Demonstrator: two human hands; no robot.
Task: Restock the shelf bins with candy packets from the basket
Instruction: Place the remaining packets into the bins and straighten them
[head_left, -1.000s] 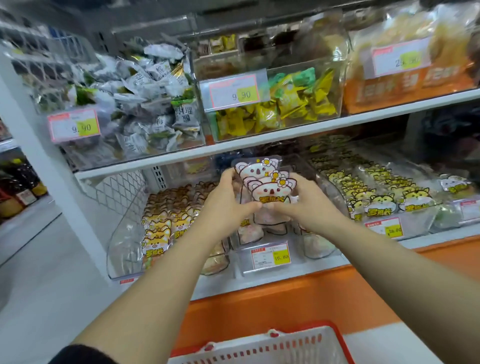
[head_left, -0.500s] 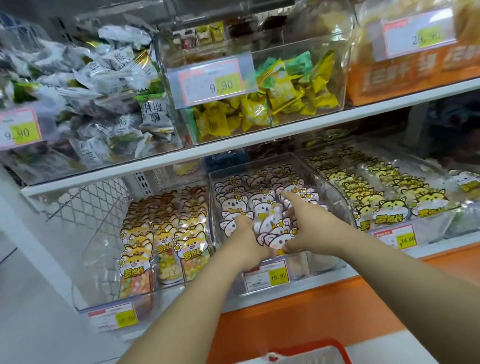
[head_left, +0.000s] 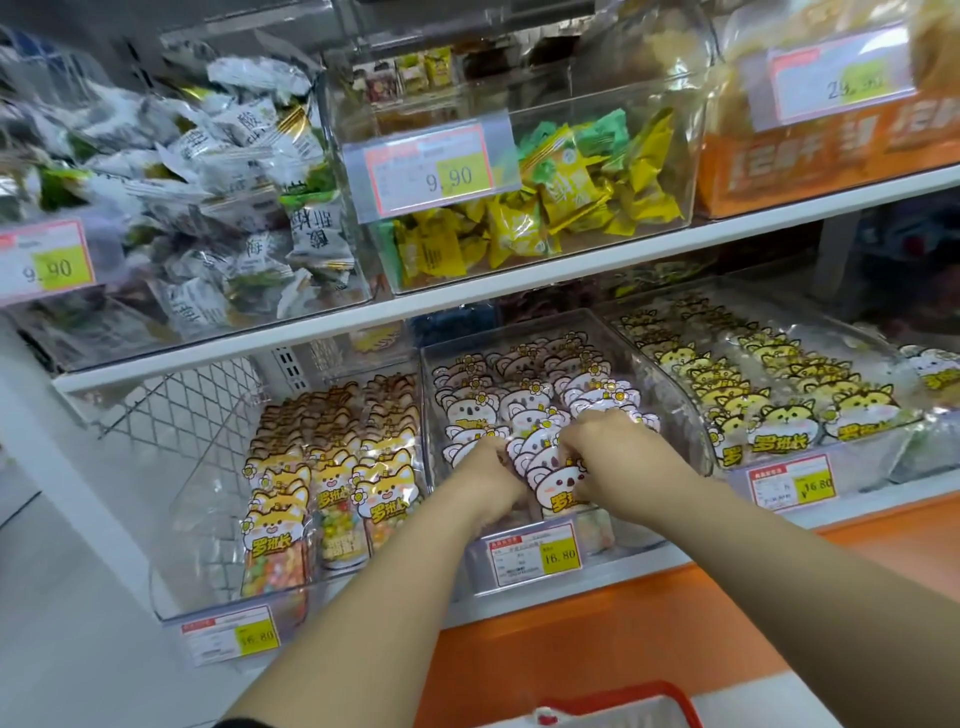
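- A shop aisle with a pale floor (head_left: 62, 649); white shelf boards (head_left: 467, 306) stand in two tiers above an orange base panel (head_left: 675, 623).
- The landmark is the middle clear bin (head_left: 670, 395) on the lower tier, with a 16.80 price tag (head_left: 535, 553) on its front.
- Koala candy packets (head_left: 524, 405) fill that bin in upright rows, front to back.
- The left hand (head_left: 485, 475) is at the front of the bin, fingers curled against the left edge of the foremost koala packets.
- The right hand (head_left: 618, 457) mirrors it on the right edge, fingers bent over the packet tops. Together the hands grip the front few packets, which sit inside the bin.
- Just left of the bin is another clear bin (head_left: 208, 519) holding fox-faced packets (head_left: 384, 493) of coloured sweets, with wire mesh (head_left: 192, 400) behind it.
- Just right of the bin are rows of yellow cat-faced packets (head_left: 779, 421).
- Directly above the bin, on the upper tier, a clear bin holds yellow and green wrapped candies (head_left: 519, 223) behind a 9.90 tag.
- Above and to the left is a heap of white wrapped sweets (head_left: 208, 197); above and to the right is an orange carton (head_left: 831, 150).
- Below the bin, at the bottom edge of the view, is the rim of a red basket (head_left: 623, 696).
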